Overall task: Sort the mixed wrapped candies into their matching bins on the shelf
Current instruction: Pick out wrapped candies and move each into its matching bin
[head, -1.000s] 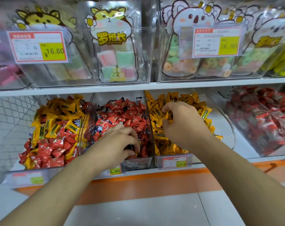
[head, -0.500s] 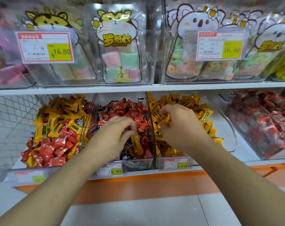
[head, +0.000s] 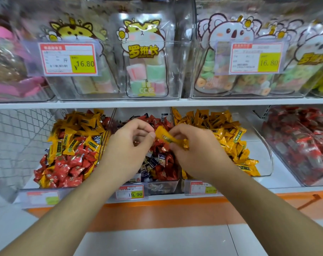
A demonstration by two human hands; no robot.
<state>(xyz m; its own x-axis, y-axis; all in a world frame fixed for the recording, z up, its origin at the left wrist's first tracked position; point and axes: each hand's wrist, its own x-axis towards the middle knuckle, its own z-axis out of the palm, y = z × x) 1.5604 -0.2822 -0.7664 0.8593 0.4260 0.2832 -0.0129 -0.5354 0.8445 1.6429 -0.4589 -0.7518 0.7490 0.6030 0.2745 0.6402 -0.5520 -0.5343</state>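
1 yellow candy (head: 163, 136) has been lifted out of the middle bin (head: 162, 187) since the previous half second and is now held above the red pile, between both hands. The left hand (head: 128, 145) pinches its near end between thumb and forefinger; the right hand (head: 195, 146), previously buried in the yellow bin (head: 265, 159), has been brought across and grips the other end with curled fingers. A hand-over appears to be in progress, so that the stray piece can be carried rightward to its matching yellow stock. The left bin (head: 46, 197) is seen to contain mixed yellow and red pieces; much sorting is judged to remain.
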